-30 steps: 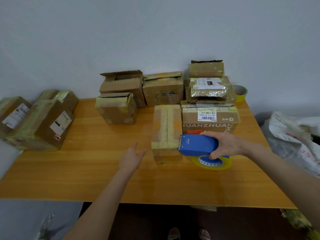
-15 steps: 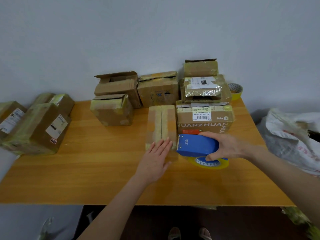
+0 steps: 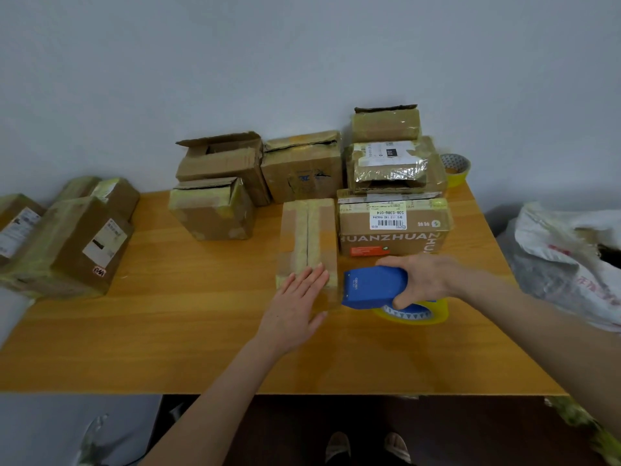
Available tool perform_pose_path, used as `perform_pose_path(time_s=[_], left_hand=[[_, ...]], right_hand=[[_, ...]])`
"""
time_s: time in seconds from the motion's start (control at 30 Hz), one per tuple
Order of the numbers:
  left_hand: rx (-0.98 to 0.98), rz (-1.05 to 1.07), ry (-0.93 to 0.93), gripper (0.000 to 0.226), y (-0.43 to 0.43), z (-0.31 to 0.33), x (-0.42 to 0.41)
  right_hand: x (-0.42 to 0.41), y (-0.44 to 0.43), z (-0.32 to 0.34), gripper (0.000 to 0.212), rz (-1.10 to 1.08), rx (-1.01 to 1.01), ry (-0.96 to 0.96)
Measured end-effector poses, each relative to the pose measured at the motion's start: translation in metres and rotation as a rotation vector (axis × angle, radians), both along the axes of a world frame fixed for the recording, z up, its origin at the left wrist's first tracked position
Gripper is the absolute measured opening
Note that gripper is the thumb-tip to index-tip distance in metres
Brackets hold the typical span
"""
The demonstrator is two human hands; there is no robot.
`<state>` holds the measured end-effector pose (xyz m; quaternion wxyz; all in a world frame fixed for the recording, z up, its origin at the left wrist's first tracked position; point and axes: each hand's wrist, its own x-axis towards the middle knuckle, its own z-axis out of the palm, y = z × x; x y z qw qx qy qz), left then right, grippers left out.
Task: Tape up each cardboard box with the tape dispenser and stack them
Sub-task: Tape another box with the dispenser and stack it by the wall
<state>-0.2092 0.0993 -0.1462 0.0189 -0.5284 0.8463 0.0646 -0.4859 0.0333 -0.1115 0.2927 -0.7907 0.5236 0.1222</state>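
Note:
A long narrow cardboard box (image 3: 307, 237) with tape strips down its top lies in the middle of the wooden table (image 3: 188, 331). My left hand (image 3: 295, 306) presses flat, fingers straight, on the box's near end. My right hand (image 3: 420, 280) grips the blue tape dispenser (image 3: 373, 286), which carries a yellow tape roll (image 3: 416, 312) and sits just right of that near end. A printed box (image 3: 393, 230) stands right behind the dispenser, with two smaller boxes (image 3: 389, 166) stacked on it.
Three more boxes (image 3: 215, 210) stand at the back middle against the wall, one with open flaps. Several taped boxes (image 3: 70, 243) lie at the left table edge. A spare yellow tape roll (image 3: 455, 168) sits back right. A white bag (image 3: 571, 257) lies off the right edge.
My left hand came from the bare table left of the box onto the box's near end and stays pressed there. The right hand with the dispenser has barely moved.

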Motion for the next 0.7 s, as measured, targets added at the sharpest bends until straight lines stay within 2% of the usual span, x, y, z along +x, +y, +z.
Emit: perform_pose_path(time_s=[0.23,0.47,0.63,0.7], left_hand=[[0.017,0.014,0.005,0.070,-0.001,0.000,0.000],[0.015,0.015,0.008,0.068,-0.001,0.002,-0.001],[0.031,0.004,0.025,0.067,0.001,0.004,0.000],[0.030,0.013,0.047,0.065,-0.003,0.006,0.001]], right_hand=[[0.014,-0.018,0.005,0.078,0.039,0.006,0.044],[0.020,-0.022,0.019,0.062,0.002,0.151,-0.025],[0.016,-0.009,0.015,0.079,-0.043,0.011,0.165],[0.008,-0.008,0.015,0.083,-0.157,0.063,0.022]])
